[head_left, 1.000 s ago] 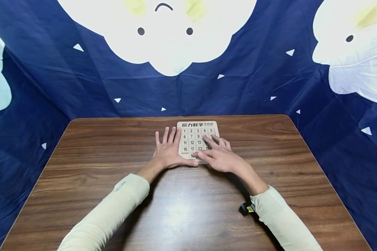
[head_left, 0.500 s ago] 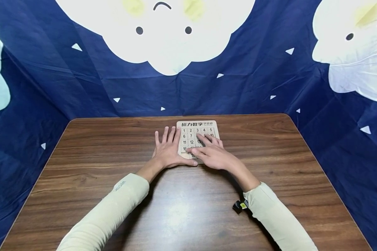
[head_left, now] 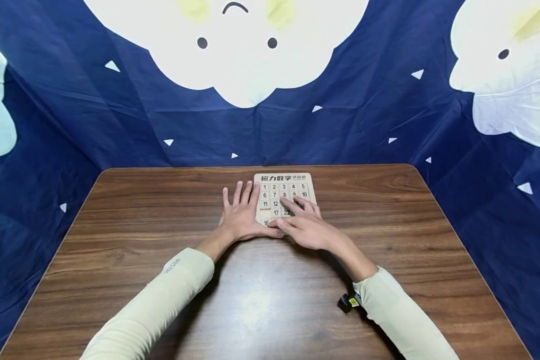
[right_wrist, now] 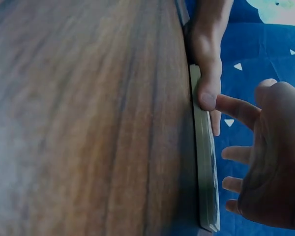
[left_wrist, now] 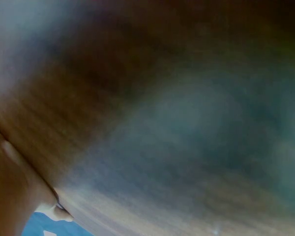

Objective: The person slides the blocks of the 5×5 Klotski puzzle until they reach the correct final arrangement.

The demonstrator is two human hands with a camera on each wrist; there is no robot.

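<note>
A pale wooden sliding number puzzle lies flat near the table's far edge; the right wrist view shows its side. My left hand is spread flat against its left side, thumb along the near edge. Over the lower right part reaches my right hand, fingers loosely extended, index fingertip by the number 16 tile in the bottom left corner and close to the left thumb. Directly above that tile is a vacant slot. The right hand hides several tiles on the right and in the bottom row.
The brown wood-grain table stretches toward the person. A dark blue curtain with white clouds hangs behind and at both sides. A small black device sits at the right wrist. The left wrist view is mostly blurred tabletop.
My right hand first moved left across the puzzle, then slightly toward the person. The 16 tile has slid down one place, leaving the vacant slot above it. The left hand stays put.
</note>
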